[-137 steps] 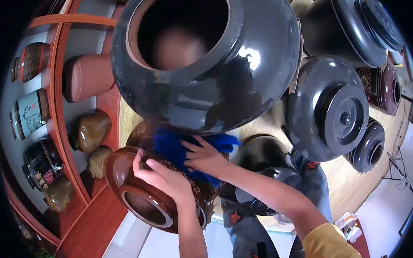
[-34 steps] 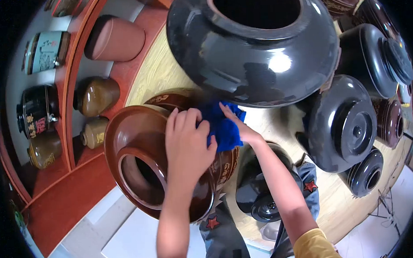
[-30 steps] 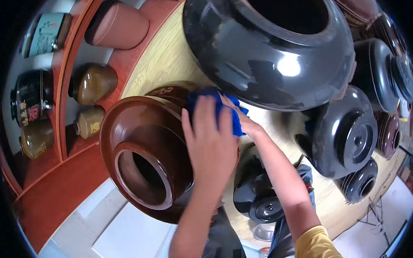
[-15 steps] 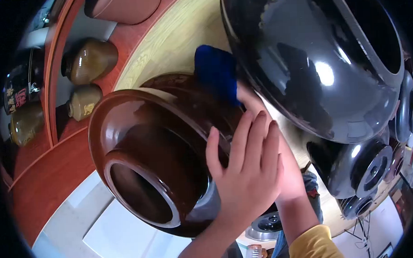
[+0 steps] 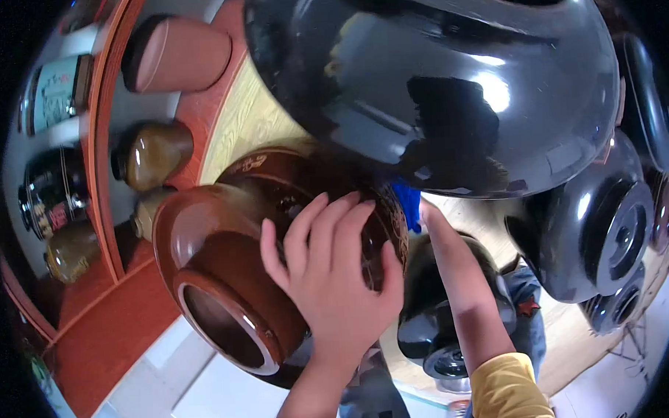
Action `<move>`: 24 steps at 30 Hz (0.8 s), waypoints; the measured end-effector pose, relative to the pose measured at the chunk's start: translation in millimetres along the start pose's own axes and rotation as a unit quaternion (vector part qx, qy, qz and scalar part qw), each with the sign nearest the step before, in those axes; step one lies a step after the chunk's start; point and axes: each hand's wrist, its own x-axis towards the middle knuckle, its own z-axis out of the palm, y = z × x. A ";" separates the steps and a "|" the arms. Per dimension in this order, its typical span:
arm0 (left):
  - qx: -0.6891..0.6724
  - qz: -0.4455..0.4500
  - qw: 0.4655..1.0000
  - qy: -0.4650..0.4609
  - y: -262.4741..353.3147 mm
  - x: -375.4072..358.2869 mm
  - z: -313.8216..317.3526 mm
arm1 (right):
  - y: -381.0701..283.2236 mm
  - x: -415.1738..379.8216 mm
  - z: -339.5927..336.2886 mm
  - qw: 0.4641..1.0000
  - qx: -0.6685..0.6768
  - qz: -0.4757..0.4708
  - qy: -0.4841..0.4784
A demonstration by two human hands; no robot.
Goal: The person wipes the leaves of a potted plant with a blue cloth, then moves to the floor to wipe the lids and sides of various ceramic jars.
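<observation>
My left hand (image 5: 332, 257) lies spread over the side of a glossy brown ceramic jar (image 5: 227, 286), which is tilted with its round mouth toward the lower left. A wide collar surrounds the jar's neck, and patterned bands run along its body. On the jar's far side, my right hand (image 5: 427, 212) is wrapped around a blue cloth (image 5: 408, 204); most of its fingers are hidden. The cloth shows only in part, between the brown jar and a large shiny black jar (image 5: 389, 96).
Red wooden shelves (image 5: 101, 173) at left hold small brown pots (image 5: 156, 152) and a pinkish pot (image 5: 185, 53). Another dark jar (image 5: 419, 324) stands below my right forearm. More black jars (image 5: 597, 229) line the right side. A pale wood surface (image 5: 246, 112) runs beneath.
My right hand and the cloth have moved down along the jar's far side. My left hand has shifted left across it. The whole view has turned, and the black jar appears farther left.
</observation>
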 end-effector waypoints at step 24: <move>-0.042 0.053 0.997 0.039 -0.7 -4.3 5.8 | -81.8 -49.4 62.9 0.949 0.056 0.083 0.298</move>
